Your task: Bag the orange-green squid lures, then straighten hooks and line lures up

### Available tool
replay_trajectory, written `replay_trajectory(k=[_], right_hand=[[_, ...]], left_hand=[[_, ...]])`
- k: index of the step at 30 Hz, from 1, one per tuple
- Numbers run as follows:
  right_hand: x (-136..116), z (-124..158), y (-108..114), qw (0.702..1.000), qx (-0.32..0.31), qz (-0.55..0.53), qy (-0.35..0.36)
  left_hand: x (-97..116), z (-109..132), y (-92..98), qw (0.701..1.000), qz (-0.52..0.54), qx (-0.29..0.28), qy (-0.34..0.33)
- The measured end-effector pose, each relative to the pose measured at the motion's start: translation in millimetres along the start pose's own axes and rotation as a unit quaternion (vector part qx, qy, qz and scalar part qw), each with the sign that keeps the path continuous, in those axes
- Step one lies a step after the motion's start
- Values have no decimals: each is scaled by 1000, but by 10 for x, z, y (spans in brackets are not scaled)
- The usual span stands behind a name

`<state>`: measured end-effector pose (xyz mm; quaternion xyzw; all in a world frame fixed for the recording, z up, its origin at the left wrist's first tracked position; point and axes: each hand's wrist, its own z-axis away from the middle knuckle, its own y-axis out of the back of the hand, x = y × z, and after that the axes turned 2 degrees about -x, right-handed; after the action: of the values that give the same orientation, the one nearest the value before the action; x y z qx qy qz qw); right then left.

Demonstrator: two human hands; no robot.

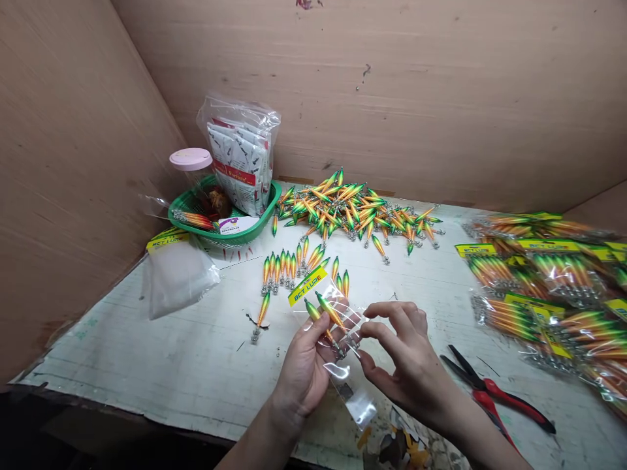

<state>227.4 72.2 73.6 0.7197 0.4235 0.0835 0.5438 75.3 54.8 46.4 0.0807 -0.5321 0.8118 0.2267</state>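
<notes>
The left hand (301, 369) grips a clear bag (337, 371) with a yellow header, its fingers (316, 331) closed on it and on two green-and-orange lures (329, 310), hooks toward the right hand (411, 352). The right hand's fingers are bent at the hooks; whether they pinch the film I can't tell. Beyond, a loose row of lures (279, 269) lies on the bench (186, 365), with a large heap (343, 205) behind. Red-handled pliers (482, 385) lie right of the hands, near filled packets (543, 313); a green basket (245, 235) stands back left.
</notes>
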Motion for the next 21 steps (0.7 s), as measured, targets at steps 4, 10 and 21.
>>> replay_trajectory(k=[4,10,21], right_hand=[[8,-18,109,999,-26,-42,8],[375,-84,56,990,65,-91,-91],[591,-187,-677,983,-92,-105,-117]], left_hand=[[33,23,-48,999,31,21,8],[209,-19,0,992,81,97,-24],[262,-8,51,993,43,103,-33]])
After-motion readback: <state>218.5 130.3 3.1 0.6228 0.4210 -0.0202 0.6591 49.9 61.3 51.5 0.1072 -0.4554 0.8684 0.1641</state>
